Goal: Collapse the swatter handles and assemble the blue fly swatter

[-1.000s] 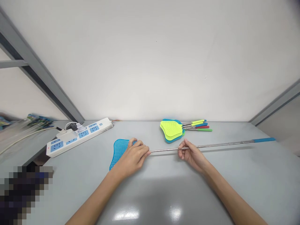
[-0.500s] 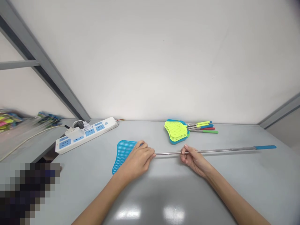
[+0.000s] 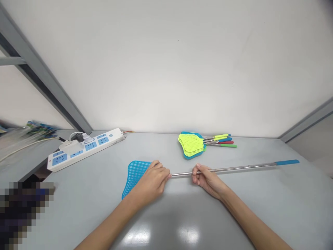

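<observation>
A blue fly swatter (image 3: 136,173) with a perforated head and a long metal telescopic rod lies across in front of me, its blue grip (image 3: 287,162) pointing right. My left hand (image 3: 154,177) is closed over the neck, where head and rod meet, and covers part of the head. Farther along, my right hand (image 3: 206,178) pinches the thin rod between thumb and fingers, palm turned up. A short stretch of bare metal shows between the two hands. Behind them lies a stack of fly swatters (image 3: 191,144), yellow-green and blue heads overlapping, with shorter rods and several coloured grips.
A white power strip (image 3: 85,149) with plugs and cables sits at the back left of the grey table (image 3: 260,194). Clear plastic packaging (image 3: 39,132) lies beyond it on the left. A wall closes off the back, with grey frame posts either side. The lower left is pixelated.
My right hand has come closer to my left along the rod. The blue grip has shifted left and the rod looks slightly shorter. The camera view has swayed a little.
</observation>
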Action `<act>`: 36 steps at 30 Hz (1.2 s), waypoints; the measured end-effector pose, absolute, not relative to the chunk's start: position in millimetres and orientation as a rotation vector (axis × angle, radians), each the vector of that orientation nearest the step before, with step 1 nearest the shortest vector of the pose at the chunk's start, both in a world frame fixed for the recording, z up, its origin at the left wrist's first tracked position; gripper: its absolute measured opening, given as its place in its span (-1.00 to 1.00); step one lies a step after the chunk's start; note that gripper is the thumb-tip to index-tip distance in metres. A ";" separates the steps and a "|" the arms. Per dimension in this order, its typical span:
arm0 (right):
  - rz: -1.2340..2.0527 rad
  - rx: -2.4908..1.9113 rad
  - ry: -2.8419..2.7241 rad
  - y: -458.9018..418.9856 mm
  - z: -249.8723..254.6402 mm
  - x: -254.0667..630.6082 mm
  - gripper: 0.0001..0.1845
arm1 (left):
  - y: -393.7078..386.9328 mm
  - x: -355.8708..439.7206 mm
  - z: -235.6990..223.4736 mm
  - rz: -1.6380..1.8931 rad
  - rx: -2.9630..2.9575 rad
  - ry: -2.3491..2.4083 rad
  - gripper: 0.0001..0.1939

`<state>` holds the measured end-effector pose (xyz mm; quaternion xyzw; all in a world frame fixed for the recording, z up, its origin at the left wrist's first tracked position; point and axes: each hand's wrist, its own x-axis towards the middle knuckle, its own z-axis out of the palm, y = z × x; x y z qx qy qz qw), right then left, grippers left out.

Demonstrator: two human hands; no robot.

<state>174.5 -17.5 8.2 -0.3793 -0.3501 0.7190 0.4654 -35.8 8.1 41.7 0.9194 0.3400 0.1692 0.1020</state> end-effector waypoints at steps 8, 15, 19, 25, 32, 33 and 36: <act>1.795 -0.894 -0.878 -20.3 6.1 167.0 -0.64 | 4.2 -31.5 36.5 0.449 2.717 0.997 -0.73; 1.768 -0.881 -0.850 -19.2 9.8 168.8 -0.63 | 9.0 -34.4 39.5 0.436 2.776 0.950 -0.71; 1.752 -0.901 -0.846 -18.5 8.3 169.5 -0.62 | 12.8 -37.5 36.9 0.477 2.731 0.906 -0.76; 1.771 -0.911 -0.828 -17.8 6.1 170.6 -0.62 | 19.0 -43.6 34.6 0.447 2.734 0.851 -0.74; 1.753 -0.905 -0.826 -16.7 6.0 173.3 -0.62 | 21.9 -47.7 33.9 0.443 2.786 0.912 -0.73; 1.747 -0.904 -0.822 -16.5 6.1 174.0 -0.62 | 22.7 -48.7 33.9 0.453 2.794 0.918 -0.72; 1.726 -0.904 -0.813 -15.7 7.1 176.4 -0.62 | 25.6 -52.1 34.5 0.483 2.816 0.928 -0.70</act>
